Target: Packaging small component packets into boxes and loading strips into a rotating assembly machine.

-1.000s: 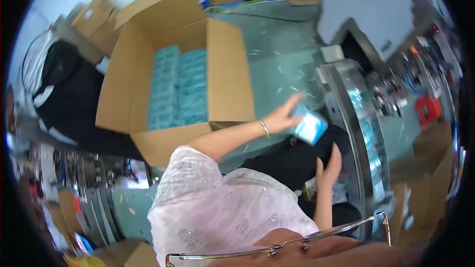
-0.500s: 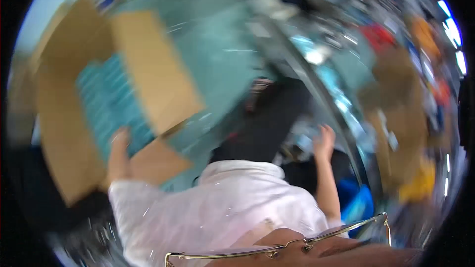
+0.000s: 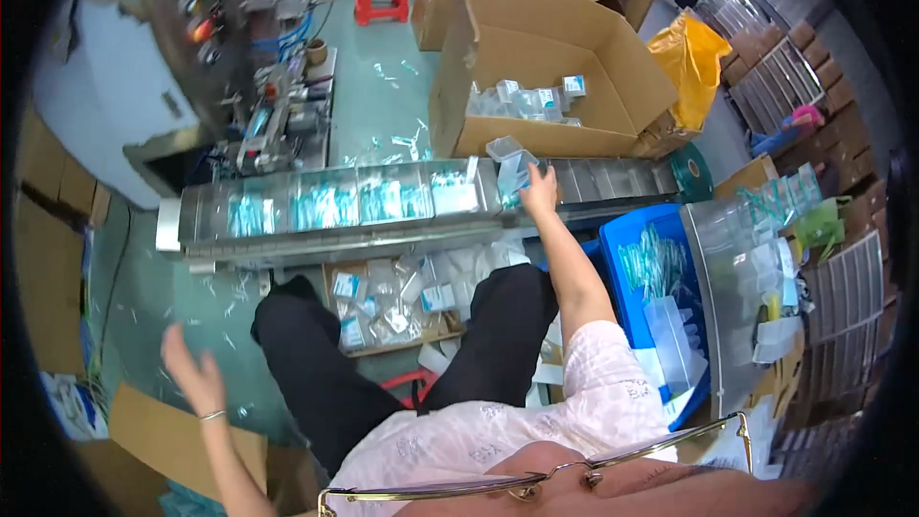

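At the conveyor my right hand (image 3: 541,191) is closed on a small transparent plastic box (image 3: 514,168), its lid or upper part tilted up. Lined up in the conveyor's (image 3: 392,237) compartments, to the left of it, are bundles of thin teal-and-clear sticks (image 3: 392,199). My left hand (image 3: 194,378) hangs in the air at lower left, fingers apart and nothing in it. Below that arm, a cardboard box (image 3: 177,436) has an open flap, with teal pieces (image 3: 187,500) partly showing inside.
Beyond the conveyor stands a large open carton (image 3: 555,29) holding several transparent boxes. A blue bin (image 3: 624,321) of teal sticks sits at my right. Under the conveyor lies a tray (image 3: 383,349) of packed boxes. Machinery (image 3: 278,124) rises at far left; a red stool (image 3: 381,5) stands behind.
My view has swung from the cardboard box at left to the conveyor. My left hand has come off the teal pieces; my right hand, earlier free, now grips a transparent plastic box.
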{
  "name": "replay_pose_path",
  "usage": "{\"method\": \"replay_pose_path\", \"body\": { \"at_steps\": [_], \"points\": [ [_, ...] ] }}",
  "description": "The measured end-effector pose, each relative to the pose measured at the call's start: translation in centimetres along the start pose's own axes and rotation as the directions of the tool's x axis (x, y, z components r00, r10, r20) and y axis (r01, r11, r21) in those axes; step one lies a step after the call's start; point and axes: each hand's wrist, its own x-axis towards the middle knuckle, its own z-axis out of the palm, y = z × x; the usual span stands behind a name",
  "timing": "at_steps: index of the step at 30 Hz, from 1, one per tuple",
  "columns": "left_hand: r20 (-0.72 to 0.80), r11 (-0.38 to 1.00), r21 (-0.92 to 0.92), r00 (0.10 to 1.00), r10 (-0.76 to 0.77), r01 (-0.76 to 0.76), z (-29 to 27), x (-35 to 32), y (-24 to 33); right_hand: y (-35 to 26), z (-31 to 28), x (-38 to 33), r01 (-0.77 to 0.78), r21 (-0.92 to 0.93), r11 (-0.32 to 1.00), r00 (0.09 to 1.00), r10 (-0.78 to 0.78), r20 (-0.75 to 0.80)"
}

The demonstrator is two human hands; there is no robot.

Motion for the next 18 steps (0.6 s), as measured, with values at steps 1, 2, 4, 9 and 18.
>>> {"method": "replay_pose_path", "body": {
  "at_steps": [1, 2, 4, 9, 18],
  "points": [
    [-0.013, 0.973, -0.226, 0.998, 0.055, -0.057, 2.5, 1.3, 4.8, 0.6, 0.5, 0.9, -0.024, 0.014, 1.000, 1.000, 0.024, -0.003],
    [0.043, 0.966, -0.182, 0.980, 0.197, -0.186, 4.1, 2.9, 9.1, 0.7, 0.7, 1.3, -0.010, -0.007, 1.000, 0.998, 0.010, 0.063],
    [0.159, 0.874, -0.410, 0.923, 0.351, -0.262, 6.9, 5.3, 18.2, 1.3, 0.0, 1.9, 0.063, 0.032, 0.998, 0.994, -0.066, 0.088],
    [0.154, 0.648, -0.589, 0.721, 0.676, -0.483, 10.3, 7.6, 33.3, -6.2, -7.0, -5.7, 0.332, 0.640, 0.693, 0.939, -0.305, -0.157],
    [0.281, 0.707, -0.695, 0.855, 0.436, -0.132, 11.8, 4.8, 29.3, 0.7, -1.2, 3.2, -0.288, -0.007, 0.958, 0.850, 0.259, 0.458]
  ]
}}
